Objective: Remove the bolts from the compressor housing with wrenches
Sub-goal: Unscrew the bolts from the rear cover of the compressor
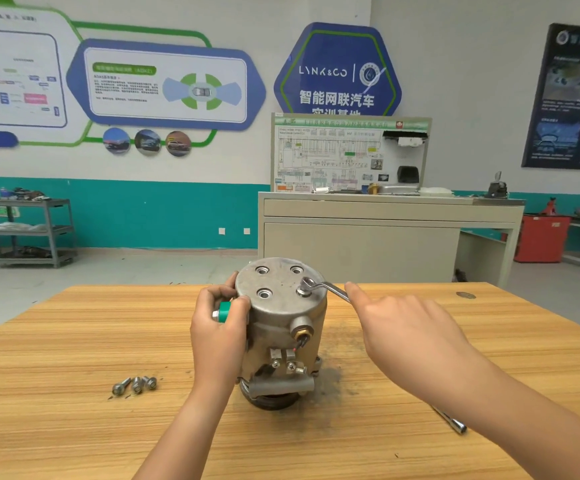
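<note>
A grey metal compressor housing (281,327) stands upright on the wooden table (74,341). Its round top plate shows three empty bolt holes, and a ring wrench (319,287) sits on the near right bolt (304,291). My left hand (217,332) grips the housing's left side around a green-capped port (224,311). My right hand (410,336) has its fingers around the wrench handle, with the index finger stretched along it. Three removed bolts (135,385) lie on the table to the left of the housing.
A chrome socket extension bar (449,420) lies on the table at the right, partly under my right forearm. Beyond the table's far edge stand a beige training bench (385,230), a grey shelf cart (29,230) at the left and a red cabinet (541,242).
</note>
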Demonstrator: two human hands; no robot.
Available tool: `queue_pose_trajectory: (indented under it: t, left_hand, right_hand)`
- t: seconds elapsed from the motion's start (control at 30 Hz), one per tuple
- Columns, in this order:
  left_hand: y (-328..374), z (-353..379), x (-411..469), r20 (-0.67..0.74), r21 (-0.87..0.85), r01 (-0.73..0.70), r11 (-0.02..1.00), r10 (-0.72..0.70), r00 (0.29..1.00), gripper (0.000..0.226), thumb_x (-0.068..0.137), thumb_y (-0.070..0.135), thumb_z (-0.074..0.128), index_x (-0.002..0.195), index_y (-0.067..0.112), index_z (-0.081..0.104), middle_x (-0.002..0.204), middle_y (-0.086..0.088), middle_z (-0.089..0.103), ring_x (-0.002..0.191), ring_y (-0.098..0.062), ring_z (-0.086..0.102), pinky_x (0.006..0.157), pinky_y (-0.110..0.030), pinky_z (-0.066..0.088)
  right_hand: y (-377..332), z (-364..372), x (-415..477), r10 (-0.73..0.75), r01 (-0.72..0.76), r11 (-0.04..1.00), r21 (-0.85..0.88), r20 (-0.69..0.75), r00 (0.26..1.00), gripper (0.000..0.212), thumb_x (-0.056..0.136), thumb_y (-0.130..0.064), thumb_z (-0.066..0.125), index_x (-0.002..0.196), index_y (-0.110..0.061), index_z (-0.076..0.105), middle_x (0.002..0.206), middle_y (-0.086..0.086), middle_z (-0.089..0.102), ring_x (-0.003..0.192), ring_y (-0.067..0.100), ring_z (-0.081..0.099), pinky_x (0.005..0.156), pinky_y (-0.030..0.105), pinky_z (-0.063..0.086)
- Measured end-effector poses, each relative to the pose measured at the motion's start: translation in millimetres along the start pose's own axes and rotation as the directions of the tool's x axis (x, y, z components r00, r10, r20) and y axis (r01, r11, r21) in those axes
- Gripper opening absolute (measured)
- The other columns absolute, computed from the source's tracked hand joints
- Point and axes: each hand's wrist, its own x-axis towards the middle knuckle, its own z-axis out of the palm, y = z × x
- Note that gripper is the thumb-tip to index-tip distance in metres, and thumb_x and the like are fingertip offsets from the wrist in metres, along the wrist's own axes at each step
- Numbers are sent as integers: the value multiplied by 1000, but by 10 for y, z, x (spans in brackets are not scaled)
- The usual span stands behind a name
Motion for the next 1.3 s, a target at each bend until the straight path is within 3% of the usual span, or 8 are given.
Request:
queue_pose_trajectory:
  t: [0.17, 0.4, 0.57, 0.73, 0.9, 1.0, 1.17, 1.3]
  left_hand:
    - [-16, 0, 9, -7, 8, 1, 1000, -1, 1000, 13, 86, 5, 54, 82, 17, 51, 110, 23, 63, 79, 7, 60, 60, -30, 45]
    - [-6, 19, 6, -4, -2, 6, 1000, -6, 1000, 12, 87, 4, 54, 83, 15, 51, 112, 21, 62, 94, -2, 60, 70, -33, 45]
    - [1, -26, 50, 35, -23, 33, 999, -32, 999, 10, 88, 3, 53, 84, 12, 51, 97, 30, 66, 67, 12, 59, 51, -25, 47]
    - [-6, -49, 100, 53, -12, 39, 999, -39, 998, 12, 88, 3, 53, 82, 13, 51, 96, 29, 67, 77, 11, 61, 60, -30, 47]
    - [-20, -30, 93, 44, 24, 14, 1000, -15, 999, 9, 87, 6, 54, 83, 13, 51, 93, 22, 68, 63, 8, 56, 47, -22, 43]
    - [-6, -57, 67, 31, 6, 32, 999, -33, 999, 8, 87, 6, 54, 84, 12, 50, 95, 21, 68, 58, 3, 54, 46, -28, 42]
    - [26, -81, 24, 16, -2, 48, 999, -48, 999, 9, 88, 5, 53, 85, 13, 50, 109, 22, 64, 69, 2, 59, 50, -27, 46]
    - [28, -61, 4, 12, 17, 38, 999, -38, 999, 7, 89, 6, 53, 88, 13, 51, 114, 21, 60, 80, 3, 61, 56, -27, 48]
  right_hand:
    - [-87, -155, 44, -70, 77, 993, -91, 79, 994, 69, 84, 1, 40, 146, -8, 9, 62, -3, 36, 49, 18, 31, 40, 28, 15]
    - [-147, -112, -43, -84, 88, 994, -71, 51, 995, 68, 85, 2, 36, 145, -1, 4, 80, 6, 50, 71, 25, 54, 40, 28, 16]
    - [162, 142, 47, -64, 46, 996, -70, -282, 957, 57, 51, -3, 83, 106, -6, 68, 51, 5, 55, 35, 20, 46, 35, 22, 34]
    - [306, 488, 677, -88, 97, 995, -3, -447, 890, 38, 74, -10, 76, 110, -3, 66, 103, 15, 68, 93, 27, 66, 84, 50, 48]
    - [68, 494, 1400, -257, 299, 947, 113, -290, 922, 44, 101, -20, 30, 145, -19, 25, 151, -3, 24, 138, 10, 21, 111, 29, 12]
    - [6, 482, 1431, -290, 346, 930, 122, -333, 897, 43, 100, -15, 33, 142, -14, 32, 148, 2, 32, 136, 15, 29, 109, 29, 18]
    - [167, 316, 955, 198, 81, 835, 545, -434, 879, 29, 98, -21, 35, 119, -7, 50, 84, 16, 64, 81, 37, 60, 61, 37, 35]
    - [215, 155, 406, 82, 10, 942, 336, -259, 963, 37, 98, -26, 30, 136, -23, 31, 59, -6, 43, 64, 29, 57, 57, 36, 45]
